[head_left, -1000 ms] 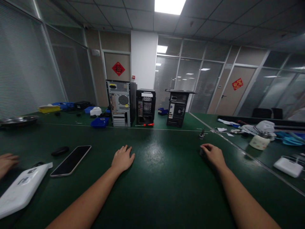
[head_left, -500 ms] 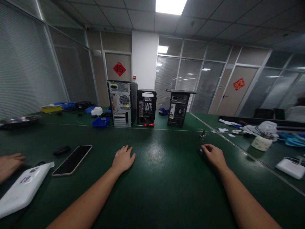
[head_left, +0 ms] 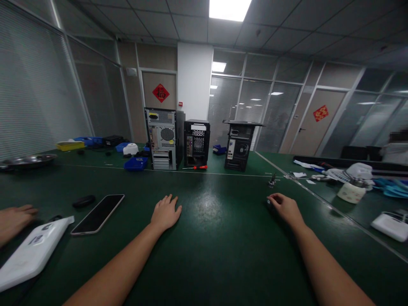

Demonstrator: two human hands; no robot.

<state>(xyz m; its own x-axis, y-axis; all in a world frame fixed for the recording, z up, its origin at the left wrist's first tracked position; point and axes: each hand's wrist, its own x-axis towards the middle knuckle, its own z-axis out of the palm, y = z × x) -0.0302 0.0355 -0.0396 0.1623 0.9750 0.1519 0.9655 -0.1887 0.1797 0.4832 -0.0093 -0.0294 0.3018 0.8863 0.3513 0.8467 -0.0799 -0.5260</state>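
Note:
My left hand (head_left: 165,212) lies flat on the green tabletop (head_left: 216,255), fingers spread and holding nothing. Toward the right, my right hand (head_left: 286,209) rests on its side with thumb and fingertips pinched together. At those fingertips sits a small dark metallic piece (head_left: 268,202), too small to name. Just beyond that hand stands a little upright metal object (head_left: 272,181), its kind unclear. Farther back, a red-handled screwdriver (head_left: 199,167) lies before the middle one of three computer cases.
Computer cases stand behind: a tall one (head_left: 162,140), a middle one (head_left: 196,144) and a right one (head_left: 238,146). Left are a phone (head_left: 98,213), a dark mouse-like object (head_left: 83,201), a white packet (head_left: 36,250) and another person's hand (head_left: 15,221). A cup (head_left: 350,193) stands right.
My right hand and the small piece at its fingertips have shifted very slightly left. My left hand stays flat in place. The view has moved a little.

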